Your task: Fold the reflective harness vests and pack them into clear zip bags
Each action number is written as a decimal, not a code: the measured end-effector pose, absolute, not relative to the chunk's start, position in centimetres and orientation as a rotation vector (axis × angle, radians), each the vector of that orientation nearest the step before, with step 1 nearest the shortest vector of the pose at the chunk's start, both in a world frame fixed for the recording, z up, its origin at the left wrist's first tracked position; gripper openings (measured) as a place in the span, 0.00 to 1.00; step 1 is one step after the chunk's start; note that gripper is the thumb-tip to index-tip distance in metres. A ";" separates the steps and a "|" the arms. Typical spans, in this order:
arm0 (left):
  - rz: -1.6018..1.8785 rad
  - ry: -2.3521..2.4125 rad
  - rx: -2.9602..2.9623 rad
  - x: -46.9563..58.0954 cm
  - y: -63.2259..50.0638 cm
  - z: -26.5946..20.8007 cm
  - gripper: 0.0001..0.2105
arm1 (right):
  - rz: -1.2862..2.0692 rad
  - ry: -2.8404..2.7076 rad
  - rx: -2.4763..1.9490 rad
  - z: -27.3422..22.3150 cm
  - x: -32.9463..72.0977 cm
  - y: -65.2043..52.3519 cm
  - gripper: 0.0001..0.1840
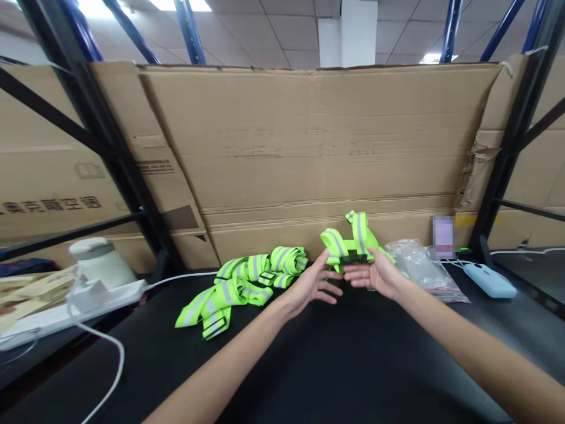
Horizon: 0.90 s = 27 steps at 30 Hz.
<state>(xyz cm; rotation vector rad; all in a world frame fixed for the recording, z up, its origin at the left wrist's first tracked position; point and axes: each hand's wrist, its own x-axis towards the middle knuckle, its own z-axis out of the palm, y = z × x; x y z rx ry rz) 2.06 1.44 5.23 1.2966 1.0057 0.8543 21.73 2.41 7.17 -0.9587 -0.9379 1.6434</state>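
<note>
A fluorescent yellow-green reflective strap [361, 234] with silver stripes stands in loops near the back cardboard, a black piece [355, 258] across its lower front. My left hand [314, 284] is at its left side, fingers spread, thumb tip at the strap's edge. From the right comes my right hand [380, 273], fingers stretched out below the black piece and thumb against the strap. Both palms face inward. To the left lie more straps of the same kind: a rolled strap [289, 260] and a looser strap [220, 300] with black buckles.
Right of my hands are a clear plastic bag [410, 265], a blurred upright phone-like item [442, 237] and a light-blue device [489, 280] with a white cable. A power strip [110, 300] and white-green container [103, 265] stand left. Cardboard [318, 141] closes the back between dark posts.
</note>
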 end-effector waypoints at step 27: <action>1.145 1.540 1.200 -5.3 -7.4 -0.4 0.31 | 1.273 -1.135 -1.413 -1.6 27.4 -8.3 0.38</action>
